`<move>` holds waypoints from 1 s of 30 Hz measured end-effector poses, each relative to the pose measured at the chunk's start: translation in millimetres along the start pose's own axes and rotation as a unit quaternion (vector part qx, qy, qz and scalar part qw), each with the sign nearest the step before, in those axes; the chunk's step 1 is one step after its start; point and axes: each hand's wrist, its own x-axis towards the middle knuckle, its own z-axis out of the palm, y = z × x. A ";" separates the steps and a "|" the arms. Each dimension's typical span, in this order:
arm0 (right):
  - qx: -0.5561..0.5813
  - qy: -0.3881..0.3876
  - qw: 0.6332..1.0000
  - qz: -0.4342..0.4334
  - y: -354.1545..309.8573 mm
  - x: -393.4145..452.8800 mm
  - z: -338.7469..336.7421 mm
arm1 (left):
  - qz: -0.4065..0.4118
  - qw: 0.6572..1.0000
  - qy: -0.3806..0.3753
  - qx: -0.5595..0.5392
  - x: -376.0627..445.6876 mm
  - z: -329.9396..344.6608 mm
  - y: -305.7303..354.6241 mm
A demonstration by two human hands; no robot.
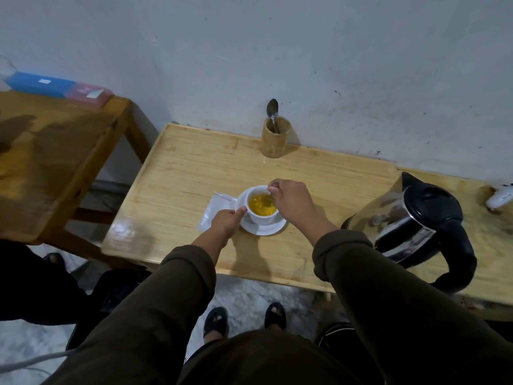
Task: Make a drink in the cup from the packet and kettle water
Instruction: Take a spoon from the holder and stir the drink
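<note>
Fingers of the right hand (291, 200) pinch what looks like a spoon over the cup (262, 205) of yellow drink. The left hand (227, 222) curls shut on the cup, which sits on a saucer (262, 229) between packet (212, 211) and kettle (416, 220).

Both arms reach forward from the bottom of the frame in dark sleeves; the left hand (227, 222) is fisted with thumb extended, the right hand (291, 201) curled, fingers pinched downward at centre frame.

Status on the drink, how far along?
Done: cup holds yellow liquid, packet lies beside the saucer, kettle is set down. In hand: right hand stirring at the rim, left hand steadying the cup. Left: finish stirring.
</note>
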 end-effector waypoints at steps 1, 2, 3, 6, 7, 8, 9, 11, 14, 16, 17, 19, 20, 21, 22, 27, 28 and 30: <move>-0.002 0.002 1.000 -0.004 0.1 -1.1 0.7 | 0.001 1.000 0.002 0.003 0.2 0.2 0.0; -0.001 0.000 1.000 -0.011 -0.5 -2.7 1.2 | 0.001 1.000 0.002 0.006 -0.3 0.3 0.1; 0.000 -0.006 1.000 -0.016 -1.4 -4.4 1.9 | 0.001 1.000 0.002 0.007 0.5 0.2 -0.4; -0.001 -0.032 0.999 -0.033 -3.3 -7.1 2.6 | 0.003 1.000 0.003 0.012 0.0 0.2 -0.2; 0.013 -0.036 0.999 -0.028 -3.5 -7.1 1.7 | 0.004 1.000 0.004 0.015 0.0 0.3 -0.4; 0.033 -0.039 0.998 -0.022 -3.3 -6.6 0.5 | 0.003 1.000 0.004 0.017 -1.0 0.4 0.1; 0.047 -0.042 0.998 -0.017 -2.9 -5.8 -0.6 | 0.002 1.000 0.006 0.017 -1.2 0.7 0.4; 0.037 -0.045 0.998 -0.016 -2.3 -3.9 -2.9 | 0.000 1.000 0.006 0.016 -2.1 0.8 1.2; 0.003 -0.031 0.999 -0.007 -2.4 -0.9 -5.7 | 0.005 1.000 0.004 0.023 -4.1 0.7 2.9; -0.005 -0.016 1.000 -0.001 -1.4 0.3 -4.8 | 0.007 1.000 0.005 0.030 -5.0 0.2 4.3; -0.007 -0.013 1.000 -0.004 -1.5 -0.4 -3.9 | 0.008 0.999 0.004 0.039 -4.7 0.0 4.7; 0.004 -0.016 1.000 -0.012 -2.3 -2.2 -1.4 | 0.011 0.998 0.001 0.056 -5.0 -0.4 5.3; 0.011 -0.020 1.000 -0.015 -3.3 -3.3 -0.9 | 0.009 0.998 0.001 0.058 -5.1 -0.7 5.5; 0.016 -0.027 0.999 -0.016 -4.4 -4.1 -0.7 | 0.007 0.998 0.001 0.056 -5.8 -0.9 5.7; 0.023 -0.033 0.999 -0.018 -5.0 -4.4 -0.5 | 0.005 0.999 0.002 0.052 -7.0 -1.0 6.1; 0.008 -0.044 0.999 -0.019 -6.3 -1.4 -2.3 | 0.000 0.999 0.000 0.044 -8.9 -1.6 7.3; -0.008 -0.039 0.999 -0.016 -6.0 -0.4 -2.6 | 0.001 0.999 0.000 0.041 -9.0 -1.8 7.4; -0.019 -0.026 0.999 -0.004 -4.5 1.2 -3.1 | 0.003 0.999 -0.002 0.039 -9.3 -2.0 7.9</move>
